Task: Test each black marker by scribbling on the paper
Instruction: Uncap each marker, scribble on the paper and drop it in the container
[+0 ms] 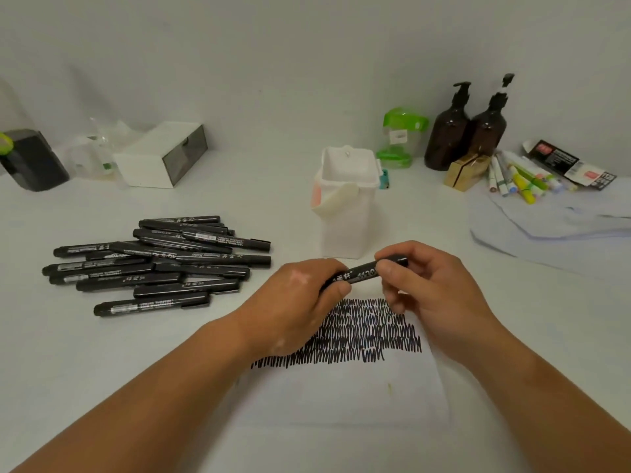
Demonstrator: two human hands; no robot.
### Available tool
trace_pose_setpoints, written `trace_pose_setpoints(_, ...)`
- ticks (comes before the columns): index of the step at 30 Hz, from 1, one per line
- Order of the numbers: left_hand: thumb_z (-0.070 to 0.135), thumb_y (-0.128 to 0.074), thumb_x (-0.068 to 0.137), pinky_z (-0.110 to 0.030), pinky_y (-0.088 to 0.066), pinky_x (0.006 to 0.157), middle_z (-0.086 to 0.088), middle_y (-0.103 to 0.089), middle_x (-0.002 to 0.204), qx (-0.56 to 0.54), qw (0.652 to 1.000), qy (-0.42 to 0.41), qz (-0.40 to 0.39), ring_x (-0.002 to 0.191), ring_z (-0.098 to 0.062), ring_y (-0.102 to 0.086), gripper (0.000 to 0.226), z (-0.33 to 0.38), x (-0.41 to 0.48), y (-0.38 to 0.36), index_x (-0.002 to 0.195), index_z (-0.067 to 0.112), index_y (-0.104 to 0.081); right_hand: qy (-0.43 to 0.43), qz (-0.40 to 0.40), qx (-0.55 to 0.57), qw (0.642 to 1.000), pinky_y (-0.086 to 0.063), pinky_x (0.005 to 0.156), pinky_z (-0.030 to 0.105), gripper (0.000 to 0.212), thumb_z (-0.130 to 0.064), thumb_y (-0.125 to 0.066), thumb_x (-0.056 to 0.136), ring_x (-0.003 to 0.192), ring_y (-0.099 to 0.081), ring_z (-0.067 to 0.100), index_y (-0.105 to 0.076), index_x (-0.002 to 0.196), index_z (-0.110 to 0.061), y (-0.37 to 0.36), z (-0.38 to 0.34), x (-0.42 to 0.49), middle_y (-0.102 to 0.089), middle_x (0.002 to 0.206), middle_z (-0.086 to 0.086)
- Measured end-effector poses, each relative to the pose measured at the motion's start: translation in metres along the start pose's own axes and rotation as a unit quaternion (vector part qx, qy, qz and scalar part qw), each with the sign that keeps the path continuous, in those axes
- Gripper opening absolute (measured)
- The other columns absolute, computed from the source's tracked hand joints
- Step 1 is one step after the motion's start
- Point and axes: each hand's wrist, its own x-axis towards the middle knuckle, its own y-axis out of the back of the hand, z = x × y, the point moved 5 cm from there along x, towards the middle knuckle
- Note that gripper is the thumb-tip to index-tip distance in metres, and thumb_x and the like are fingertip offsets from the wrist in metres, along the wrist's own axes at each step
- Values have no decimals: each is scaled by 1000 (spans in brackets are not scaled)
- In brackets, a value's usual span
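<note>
Above the scribbled paper (341, 397) the left hand (300, 295) curls its fingers round one end of a black marker (367, 273), the right hand (430, 295) pinches the other, and the marker pile (160, 261) lies at nine o'clock.

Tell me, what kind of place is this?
Probably a makeshift testing desk against a plain wall: a pile of black markers, scribbled paper, and pump bottles beside coloured pens.

You're holding one black marker (365, 273) — about thirteen more are lying in a pile (160, 264) — and facing two pump bottles (449, 138), one white bin (348, 213), one paper sheet (341, 397).
</note>
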Motion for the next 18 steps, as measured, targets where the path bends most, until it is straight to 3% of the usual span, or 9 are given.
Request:
trace_pose_setpoints(3, 38, -40, 104, -17, -30, 53, 12, -46, 63, -1, 1000, -4, 15, 58, -11, -46, 28, 3, -5, -3, 103, 16, -56, -15, -37, 49, 998, -49, 53, 28, 30, -37, -80, 73, 59, -59, 19, -75, 99, -23, -11, 5, -3, -64, 66, 4)
trace_pose_setpoints(9, 45, -39, 102, -21, -31, 50, 10, -44, 57, -23, 999, -15, 28, 49, -12, -42, 36, 16, -10, -3, 105, 18, -62, -5, -64, 46, 997, -50, 55, 30, 22, -37, -77, 78, 60, -61, 20, -72, 96, -26, -24, 9, -11, -65, 65, 3)
trace_pose_setpoints(18, 41, -52, 100, -6, -25, 51, 23, -42, 53, -62, 996, -33, 52, 48, 1, -42, 28, 25, -15, 5, 107, 19, -67, 23, -110, 82, 990, -53, 58, 28, 15, -30, -74, 82, 62, -61, 17, -71, 95, -23, -26, 0, -18, -64, 67, 2)
